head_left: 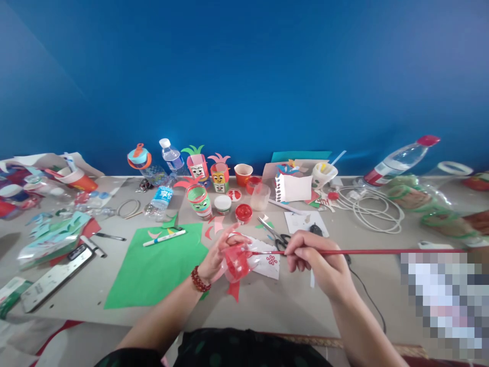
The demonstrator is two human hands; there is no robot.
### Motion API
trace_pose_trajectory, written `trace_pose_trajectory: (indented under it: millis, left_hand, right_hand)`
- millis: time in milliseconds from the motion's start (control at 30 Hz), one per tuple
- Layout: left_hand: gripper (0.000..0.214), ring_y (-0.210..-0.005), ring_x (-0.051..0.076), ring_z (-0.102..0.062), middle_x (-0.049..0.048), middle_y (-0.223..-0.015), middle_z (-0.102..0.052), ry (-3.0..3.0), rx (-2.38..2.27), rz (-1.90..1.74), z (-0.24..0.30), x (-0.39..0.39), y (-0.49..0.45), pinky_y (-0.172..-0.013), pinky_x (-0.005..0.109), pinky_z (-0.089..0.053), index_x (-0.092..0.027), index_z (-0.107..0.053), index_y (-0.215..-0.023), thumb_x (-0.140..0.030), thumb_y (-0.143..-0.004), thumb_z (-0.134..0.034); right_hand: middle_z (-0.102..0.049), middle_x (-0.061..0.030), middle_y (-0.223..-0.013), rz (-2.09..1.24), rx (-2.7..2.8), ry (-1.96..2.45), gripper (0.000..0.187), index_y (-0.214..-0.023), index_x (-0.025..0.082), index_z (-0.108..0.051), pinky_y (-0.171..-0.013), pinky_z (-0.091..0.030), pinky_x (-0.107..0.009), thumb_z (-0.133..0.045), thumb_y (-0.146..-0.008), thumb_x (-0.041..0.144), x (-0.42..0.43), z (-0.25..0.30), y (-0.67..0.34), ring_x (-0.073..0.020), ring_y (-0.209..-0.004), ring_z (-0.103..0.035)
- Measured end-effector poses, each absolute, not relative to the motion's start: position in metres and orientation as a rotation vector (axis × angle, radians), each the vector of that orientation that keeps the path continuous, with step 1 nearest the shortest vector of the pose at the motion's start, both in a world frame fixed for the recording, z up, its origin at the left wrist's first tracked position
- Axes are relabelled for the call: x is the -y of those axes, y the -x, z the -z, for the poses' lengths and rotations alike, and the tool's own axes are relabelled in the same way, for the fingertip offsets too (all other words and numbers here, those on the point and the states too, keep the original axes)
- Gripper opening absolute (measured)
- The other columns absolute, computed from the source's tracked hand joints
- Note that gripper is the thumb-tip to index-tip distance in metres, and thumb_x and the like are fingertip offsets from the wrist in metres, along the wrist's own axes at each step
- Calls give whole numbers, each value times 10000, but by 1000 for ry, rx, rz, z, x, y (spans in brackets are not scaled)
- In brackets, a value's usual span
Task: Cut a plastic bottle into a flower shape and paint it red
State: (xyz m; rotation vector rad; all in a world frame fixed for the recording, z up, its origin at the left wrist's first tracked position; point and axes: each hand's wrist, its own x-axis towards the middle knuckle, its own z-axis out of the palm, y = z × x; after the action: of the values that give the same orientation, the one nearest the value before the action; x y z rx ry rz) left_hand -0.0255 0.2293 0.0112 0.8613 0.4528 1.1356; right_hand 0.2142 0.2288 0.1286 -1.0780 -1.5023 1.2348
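My left hand, a beaded bracelet at its wrist, grips a clear plastic cup partly coated in red paint. My right hand is closed round a long red paintbrush, whose tip reaches to the cup's side. Beneath lies white paper with a red knot pattern, partly hidden by the cup. Behind the cup sits an open pot of red paint, beside a white-lidded pot. Scissors rest just beyond my right hand.
Green paper with a marker lies at the left. Decorated face cups stand at the back, near a water bottle. A coiled white cable and a tilted red-capped bottle are at the right. A blue wall closes off the back.
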Motion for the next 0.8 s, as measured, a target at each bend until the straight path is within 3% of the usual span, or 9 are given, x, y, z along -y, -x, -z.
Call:
trace_pose_trajectory:
  millis: [200, 800]
  left_hand:
    - [919, -1079, 273, -637, 129, -1211, -655, -821, -441, -1126, -13, -228, 25, -995, 483, -484, -287, -449, -1463, -702, -693, -730]
    - [956, -1125, 289, -621, 137, -1217, -652, -831, -455, -1113, -13, -227, 25, -1027, 489, -462, -273, -443, -1472, -710, -675, -738]
  right_hand:
    - [-660, -28, -520, -1335, 1509, 965, 225, -646, 181, -680, -438, -380, -243, -480, -742, 147, -232, -129, -214, -134, -469, -553]
    - [-647, -17, -510, -1273, 1441, 972, 230, -645, 181, -684, -411, -353, -232, -481, -745, 138, -229, -129, -215, -118, -429, -529]
